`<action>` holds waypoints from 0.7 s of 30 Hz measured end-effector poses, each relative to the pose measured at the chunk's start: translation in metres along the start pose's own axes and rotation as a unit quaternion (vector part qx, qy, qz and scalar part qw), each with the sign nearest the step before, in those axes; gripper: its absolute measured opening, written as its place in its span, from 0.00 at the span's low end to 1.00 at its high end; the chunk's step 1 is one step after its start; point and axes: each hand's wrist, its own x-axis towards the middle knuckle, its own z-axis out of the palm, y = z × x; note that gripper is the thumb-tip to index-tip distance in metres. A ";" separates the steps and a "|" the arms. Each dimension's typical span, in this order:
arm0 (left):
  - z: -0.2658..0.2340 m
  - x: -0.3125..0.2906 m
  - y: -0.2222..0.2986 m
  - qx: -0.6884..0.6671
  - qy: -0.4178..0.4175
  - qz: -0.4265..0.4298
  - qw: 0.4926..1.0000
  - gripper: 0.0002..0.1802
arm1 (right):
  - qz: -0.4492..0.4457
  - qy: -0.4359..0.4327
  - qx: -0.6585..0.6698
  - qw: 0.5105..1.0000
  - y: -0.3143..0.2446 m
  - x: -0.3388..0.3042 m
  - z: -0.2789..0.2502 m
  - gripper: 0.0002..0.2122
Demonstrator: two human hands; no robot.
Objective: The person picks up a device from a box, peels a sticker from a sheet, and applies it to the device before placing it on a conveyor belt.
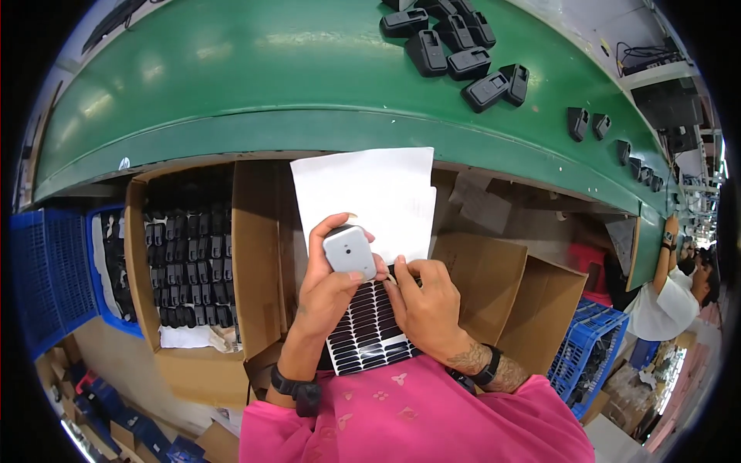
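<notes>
My left hand (328,270) is closed around a small rounded device (347,251) with a light grey face, a dark side and two small dark dots in its middle. My right hand (427,305) is beside it, thumb and fingers pinched together at the upper part of a sheet of black stickers (367,324). What lies between those fingertips is hidden. The sticker sheet has rows of narrow black strips on a white backing and rests over my lap. Beyond the device, white paper sheets (370,185) lean against the green bench's edge.
Several black docks (427,54) lie on the green bench (255,77). At left, a cardboard box (139,285) holds rows of black units, beside blue crates (58,266). An open carton (494,285) and a blue crate (590,347) stand at right. Another person (664,305) sits farther right.
</notes>
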 end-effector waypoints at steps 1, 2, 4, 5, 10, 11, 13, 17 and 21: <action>0.002 0.003 -0.003 -0.016 -0.010 -0.007 1.000 0.41 | 0.011 -0.006 -0.011 1.000 0.000 -0.003 -0.002 0.16; 0.005 0.010 -0.010 -0.007 -0.001 -0.020 1.000 0.41 | 0.018 0.009 -0.027 0.999 0.005 -0.001 -0.005 0.13; 0.005 0.004 -0.016 0.016 0.025 -0.018 0.999 0.43 | 0.009 0.019 -0.036 0.999 0.006 -0.007 0.001 0.09; 0.007 0.002 -0.016 0.046 0.052 -0.025 0.997 0.43 | 0.001 0.023 -0.026 0.999 0.010 -0.011 0.007 0.09; 0.006 0.007 -0.023 0.050 0.027 0.007 0.998 0.40 | 0.099 0.015 0.098 0.990 0.012 -0.007 -0.002 0.07; 0.007 0.011 -0.028 0.051 0.023 0.006 0.998 0.40 | 0.119 0.018 0.123 0.985 0.014 -0.006 -0.004 0.06; 0.007 0.015 -0.033 0.072 0.022 0.026 0.997 0.39 | 0.132 0.051 0.134 0.981 0.016 -0.010 0.005 0.06; -0.010 0.006 -0.019 0.166 0.099 0.019 0.981 0.27 | 0.120 0.084 0.190 0.971 -0.001 -0.009 0.023 0.05; -0.012 -0.008 -0.005 0.261 0.118 0.040 0.957 0.15 | 0.096 0.080 0.210 0.970 -0.018 -0.018 0.013 0.05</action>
